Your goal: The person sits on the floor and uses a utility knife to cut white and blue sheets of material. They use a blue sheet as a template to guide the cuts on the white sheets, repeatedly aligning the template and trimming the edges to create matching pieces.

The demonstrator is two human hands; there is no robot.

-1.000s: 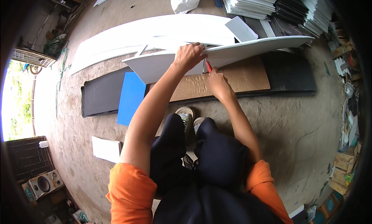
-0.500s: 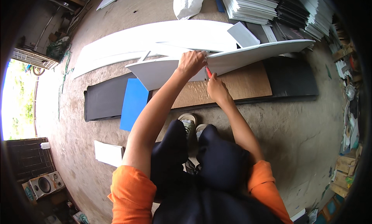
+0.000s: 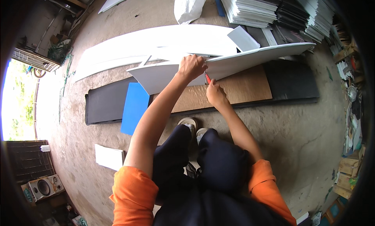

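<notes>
A long white sheet (image 3: 242,63) stands tilted on edge, with a bend near its middle. My left hand (image 3: 192,66) is closed over its upper edge, fingers wrapped round it. Just below and to the right, my right hand (image 3: 217,94) grips a red utility knife (image 3: 208,77), its thin end against the sheet's near face. How far the blade reaches into the sheet cannot be made out. Beneath lies a brown board (image 3: 246,87) on black sheets (image 3: 293,83). A blue panel (image 3: 134,106) lies at their left, beside the white sheet's lower left corner.
More white sheets (image 3: 156,38) lie on the floor beyond, with a small white panel (image 3: 244,39) on them. Tall stacks of sheets (image 3: 250,11) and a white sack (image 3: 189,7) stand farther back. A small white stack (image 3: 109,156) lies near left, a speaker (image 3: 45,187) beyond it.
The knife and my right hand have come slightly down the sheet toward me. My left hand keeps its hold on the upper edge. The whole view has shifted a little.
</notes>
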